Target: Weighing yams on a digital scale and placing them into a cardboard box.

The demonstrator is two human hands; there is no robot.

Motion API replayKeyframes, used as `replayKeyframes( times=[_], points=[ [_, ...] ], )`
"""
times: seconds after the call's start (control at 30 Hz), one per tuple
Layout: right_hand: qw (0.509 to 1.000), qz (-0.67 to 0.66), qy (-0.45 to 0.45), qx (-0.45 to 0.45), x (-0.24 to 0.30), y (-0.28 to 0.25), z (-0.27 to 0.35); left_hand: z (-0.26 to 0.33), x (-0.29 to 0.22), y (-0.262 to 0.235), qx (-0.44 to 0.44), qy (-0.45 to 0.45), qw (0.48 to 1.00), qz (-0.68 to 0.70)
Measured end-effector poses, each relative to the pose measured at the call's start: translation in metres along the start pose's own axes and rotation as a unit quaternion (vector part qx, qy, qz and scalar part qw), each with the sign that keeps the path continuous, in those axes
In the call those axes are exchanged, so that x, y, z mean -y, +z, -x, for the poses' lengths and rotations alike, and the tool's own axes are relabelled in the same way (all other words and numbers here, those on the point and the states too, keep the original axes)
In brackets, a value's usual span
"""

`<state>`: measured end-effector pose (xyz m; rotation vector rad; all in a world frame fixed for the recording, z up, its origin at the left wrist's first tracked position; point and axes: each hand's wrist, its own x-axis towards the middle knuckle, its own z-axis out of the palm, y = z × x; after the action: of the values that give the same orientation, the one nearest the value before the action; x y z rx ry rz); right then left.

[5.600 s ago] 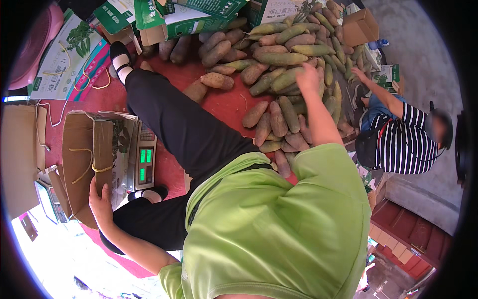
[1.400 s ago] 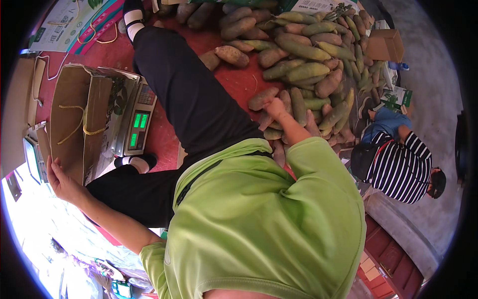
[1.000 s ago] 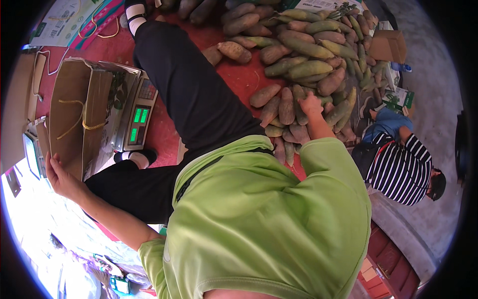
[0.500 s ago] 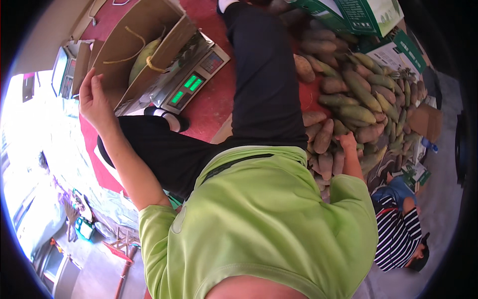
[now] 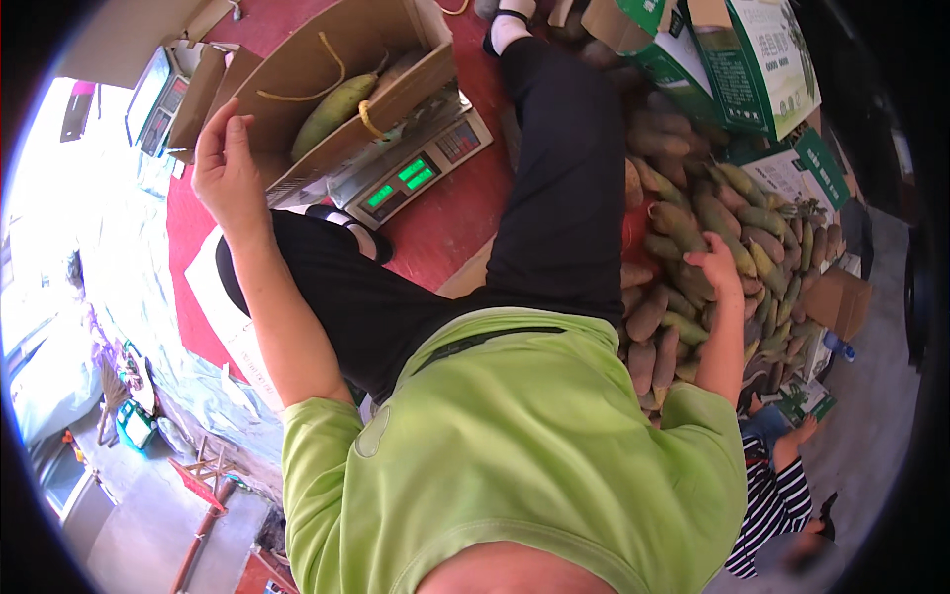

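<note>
Produce packing spot, market or wholesale yard. Digital weighing scale (image 5: 411, 168) with green readout set on red floor covering (image 5: 435, 223); open brown carton (image 5: 341, 84) with yellow cord handles placed on scale, long green-yellow fruit (image 5: 332, 111) laid inside. Right of scale, large heap of same fruit (image 5: 712, 247) piled loose on ground. Beyond heap, green-and-white printed cartons (image 5: 737, 59) stacked. Second person in striped top (image 5: 772, 495) seated near heap's edge.

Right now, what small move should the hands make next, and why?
Probably close the right hand around one fruit in the pile of fruit: it rests open there, holding nothing, while the left hand steadies the cardboard box on the scale.
</note>
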<state>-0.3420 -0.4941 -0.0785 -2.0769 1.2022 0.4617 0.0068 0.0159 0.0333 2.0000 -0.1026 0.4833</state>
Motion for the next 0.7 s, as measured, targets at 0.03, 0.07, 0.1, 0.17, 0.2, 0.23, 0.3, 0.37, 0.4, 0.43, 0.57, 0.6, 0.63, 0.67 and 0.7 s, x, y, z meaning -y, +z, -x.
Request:
replayKeyframes(
  times=[0.03,0.07,0.1,0.17,0.2,0.23,0.3,0.37,0.4,0.43,0.57,0.6,0.63,0.67,0.7],
  points=[
    [0.998,0.001,-0.052,-0.031,0.013,-0.005,-0.008,0.0,0.003,-0.001,0.0,-0.004,1.0,0.009],
    [0.998,0.002,-0.06,-0.03,0.036,-0.011,-0.009,0.0,0.003,-0.002,0.002,-0.007,1.0,0.016],
    [0.992,0.006,-0.112,-0.05,0.07,-0.019,-0.006,0.002,0.0,-0.003,-0.004,-0.023,0.999,0.023],
    [0.972,0.013,-0.223,-0.074,0.12,-0.036,-0.011,0.001,-0.002,-0.006,-0.013,-0.023,0.999,0.032],
    [0.956,0.017,-0.282,-0.079,0.141,-0.044,-0.018,0.001,-0.001,-0.007,-0.016,-0.025,0.999,0.043],
    [0.944,0.01,-0.32,-0.081,0.167,-0.05,-0.018,0.001,0.0,-0.008,-0.017,-0.031,0.998,0.044],
    [0.914,-0.008,-0.401,-0.059,0.229,-0.057,-0.01,0.001,0.002,-0.011,-0.022,-0.027,0.999,0.041],
    [0.896,-0.018,-0.443,-0.008,0.291,-0.059,0.011,0.001,0.002,-0.012,-0.022,-0.021,0.999,0.042],
    [0.895,-0.023,-0.445,0.024,0.318,-0.052,0.019,0.001,0.001,-0.013,-0.025,-0.02,0.999,0.039],
    [0.882,-0.004,-0.471,0.016,0.34,-0.044,0.018,0.0,0.0,-0.013,-0.025,-0.02,0.999,0.043],
    [0.747,0.123,-0.653,-0.005,0.429,0.005,0.063,-0.002,0.001,-0.015,-0.032,-0.025,0.998,0.037],
    [0.72,0.134,-0.68,0.007,0.443,0.022,0.062,-0.003,0.001,-0.015,-0.03,-0.026,0.999,0.038],
    [0.71,0.146,-0.689,0.024,0.455,0.039,0.07,-0.003,0.003,-0.015,-0.037,-0.031,0.998,0.041],
    [0.7,0.157,-0.696,0.04,0.465,0.054,0.079,-0.003,0.003,-0.016,-0.042,-0.036,0.997,0.046],
    [0.685,0.111,-0.719,0.027,0.471,0.077,0.071,-0.004,0.002,-0.014,-0.037,-0.036,0.997,0.049]
  ],
)
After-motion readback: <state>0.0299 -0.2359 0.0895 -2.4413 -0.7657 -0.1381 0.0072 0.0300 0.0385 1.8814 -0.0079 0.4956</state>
